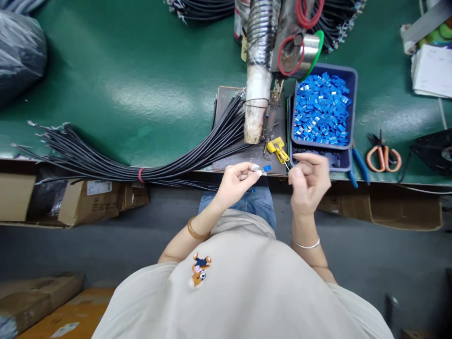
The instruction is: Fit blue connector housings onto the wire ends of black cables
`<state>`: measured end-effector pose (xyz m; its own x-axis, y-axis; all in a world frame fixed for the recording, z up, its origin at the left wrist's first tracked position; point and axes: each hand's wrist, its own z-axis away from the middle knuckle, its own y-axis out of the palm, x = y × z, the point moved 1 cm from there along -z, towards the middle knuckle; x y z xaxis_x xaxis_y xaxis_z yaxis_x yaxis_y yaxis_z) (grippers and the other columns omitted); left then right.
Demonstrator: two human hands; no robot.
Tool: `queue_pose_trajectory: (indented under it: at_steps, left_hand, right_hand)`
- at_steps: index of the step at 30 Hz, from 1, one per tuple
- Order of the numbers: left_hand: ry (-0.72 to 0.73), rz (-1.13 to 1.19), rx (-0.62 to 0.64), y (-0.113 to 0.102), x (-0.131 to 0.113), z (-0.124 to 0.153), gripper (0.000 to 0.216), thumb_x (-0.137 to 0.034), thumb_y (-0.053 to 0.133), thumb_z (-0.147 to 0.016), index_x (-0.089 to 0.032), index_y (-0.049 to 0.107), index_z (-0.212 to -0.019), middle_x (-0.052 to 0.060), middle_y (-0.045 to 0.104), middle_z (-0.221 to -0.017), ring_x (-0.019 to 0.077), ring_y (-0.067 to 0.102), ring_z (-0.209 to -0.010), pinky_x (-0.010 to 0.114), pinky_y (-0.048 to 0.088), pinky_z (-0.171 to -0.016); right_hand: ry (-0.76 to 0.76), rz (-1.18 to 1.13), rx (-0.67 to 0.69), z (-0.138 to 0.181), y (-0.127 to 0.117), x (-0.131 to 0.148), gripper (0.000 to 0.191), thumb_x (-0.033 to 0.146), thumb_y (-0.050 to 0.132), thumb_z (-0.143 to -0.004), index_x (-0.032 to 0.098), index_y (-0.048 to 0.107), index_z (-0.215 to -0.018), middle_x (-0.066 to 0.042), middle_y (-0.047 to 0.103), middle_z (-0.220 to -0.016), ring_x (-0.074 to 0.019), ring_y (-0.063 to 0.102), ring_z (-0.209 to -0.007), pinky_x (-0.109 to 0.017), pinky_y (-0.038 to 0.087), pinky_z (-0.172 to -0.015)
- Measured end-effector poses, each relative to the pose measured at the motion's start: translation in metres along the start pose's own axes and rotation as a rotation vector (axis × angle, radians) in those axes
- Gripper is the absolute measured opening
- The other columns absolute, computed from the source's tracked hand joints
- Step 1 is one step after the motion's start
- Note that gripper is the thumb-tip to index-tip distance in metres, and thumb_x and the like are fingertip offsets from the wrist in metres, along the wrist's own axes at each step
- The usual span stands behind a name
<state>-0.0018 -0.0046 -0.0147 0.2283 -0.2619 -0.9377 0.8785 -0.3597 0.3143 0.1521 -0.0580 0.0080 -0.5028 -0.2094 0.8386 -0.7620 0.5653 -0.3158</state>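
Pinched between the thumb and fingertips of my left hand is a small blue plastic connector, held just off the bench's front edge. My right hand is to the right of it, fingers curled towards the thumb. A thin pale strand or rod runs from the yellow clip-like piece towards these fingers; whether they grip it I cannot tell for certain. The yellow piece lies on a dark board, beneath a metal stand. Left of my hands, a bundle of black cables tied with a red band rests on the bench.
A grey bin heaped with blue connectors stands at the right, over another tray. Blue-handled pliers and orange-handled cutters lie beyond it. A duct hose hangs above the board. Cardboard boxes sit below the bench.
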Motion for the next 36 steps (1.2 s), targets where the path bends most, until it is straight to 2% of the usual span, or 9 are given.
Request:
queue_pose_trajectory:
  at_steps: [3, 5, 7, 9, 11, 13, 19, 31, 36]
  left_hand:
    - [-0.045, 0.066, 0.006, -0.001, 0.0, -0.007, 0.028, -0.036, 0.08, -0.072, -0.012, 0.066, -0.073, -0.005, 0.051, -0.057, 0.0024, 0.035, -0.048, 0.018, 0.029, -0.049]
    - [-0.061, 0.102, 0.011, -0.001, -0.001, -0.012, 0.028, -0.036, 0.08, -0.07, -0.013, 0.064, -0.072, -0.006, 0.047, -0.053, 0.0016, 0.03, -0.045, 0.019, 0.024, -0.045]
    - [-0.069, 0.131, 0.012, -0.002, -0.002, -0.016, 0.028, -0.035, 0.08, -0.069, -0.013, 0.062, -0.071, -0.008, 0.043, -0.05, 0.0013, 0.026, -0.043, 0.019, 0.019, -0.043]
    - [-0.066, 0.144, 0.018, -0.002, -0.002, -0.019, 0.027, -0.034, 0.079, -0.071, -0.014, 0.061, -0.071, -0.009, 0.04, -0.049, 0.0013, 0.024, -0.042, 0.02, 0.016, -0.042]
    - [-0.048, 0.132, 0.02, -0.003, -0.001, -0.021, 0.024, -0.032, 0.076, -0.074, -0.013, 0.061, -0.073, -0.009, 0.039, -0.049, 0.0014, 0.024, -0.042, 0.019, 0.017, -0.042]
    - [-0.034, 0.105, 0.017, -0.003, 0.0, -0.022, 0.022, -0.031, 0.074, -0.077, -0.013, 0.062, -0.073, -0.009, 0.039, -0.05, 0.0014, 0.024, -0.042, 0.019, 0.018, -0.042]
    - [-0.015, 0.097, -0.003, -0.001, -0.002, -0.026, 0.02, -0.029, 0.074, -0.076, -0.013, 0.063, -0.074, -0.009, 0.04, -0.05, 0.0015, 0.025, -0.043, 0.019, 0.02, -0.043]
    - [0.013, 0.113, -0.002, -0.001, -0.006, -0.025, 0.02, -0.029, 0.075, -0.076, -0.013, 0.064, -0.074, -0.008, 0.043, -0.053, 0.0007, 0.026, -0.044, 0.018, 0.022, -0.044]
    - [-0.054, 0.086, -0.003, -0.002, -0.006, -0.025, 0.021, -0.031, 0.075, -0.074, -0.014, 0.063, -0.074, -0.008, 0.04, -0.05, 0.0017, 0.026, -0.042, 0.019, 0.019, -0.042]
  right_hand:
    - [0.029, -0.109, -0.097, 0.003, -0.003, -0.003, 0.02, 0.029, 0.053, -0.096, 0.024, 0.054, -0.116, 0.004, 0.066, -0.07, -0.0069, 0.05, -0.042, -0.022, 0.038, -0.042]
    - [0.022, -0.063, -0.066, 0.004, -0.001, -0.005, 0.017, 0.024, 0.054, -0.097, 0.024, 0.056, -0.114, 0.0, 0.075, -0.089, -0.0081, 0.063, -0.05, -0.022, 0.049, -0.048]
    - [-0.063, 0.04, 0.016, 0.004, 0.002, -0.007, 0.012, 0.02, 0.059, -0.094, 0.024, 0.063, -0.105, -0.001, 0.077, -0.095, -0.0132, 0.074, -0.071, -0.026, 0.06, -0.066]
    - [-0.193, 0.129, 0.109, 0.003, 0.007, -0.008, 0.01, 0.015, 0.065, -0.089, 0.023, 0.066, -0.094, -0.003, 0.077, -0.099, -0.0177, 0.076, -0.09, -0.031, 0.062, -0.081]
    - [-0.269, 0.143, 0.168, 0.002, 0.012, -0.01, 0.011, 0.012, 0.066, -0.087, 0.022, 0.065, -0.089, -0.005, 0.076, -0.109, -0.0193, 0.075, -0.097, -0.035, 0.062, -0.087]
    - [-0.253, 0.097, 0.192, 0.001, 0.016, -0.012, 0.011, 0.011, 0.063, -0.086, 0.022, 0.061, -0.085, -0.007, 0.074, -0.115, -0.0195, 0.075, -0.097, -0.037, 0.063, -0.089]
    - [-0.134, -0.014, 0.213, -0.004, 0.016, -0.013, 0.012, 0.01, 0.061, -0.085, 0.021, 0.058, -0.083, -0.008, 0.073, -0.119, -0.0202, 0.074, -0.101, -0.038, 0.063, -0.093]
    - [-0.15, 0.007, 0.218, -0.01, 0.015, -0.003, 0.011, 0.011, 0.063, -0.084, 0.021, 0.062, -0.081, -0.007, 0.074, -0.117, -0.0205, 0.075, -0.099, -0.04, 0.064, -0.092]
    - [-0.139, -0.005, 0.221, -0.009, 0.013, -0.002, 0.013, 0.008, 0.064, -0.081, 0.02, 0.061, -0.079, -0.008, 0.074, -0.115, -0.0201, 0.075, -0.097, -0.038, 0.064, -0.091]
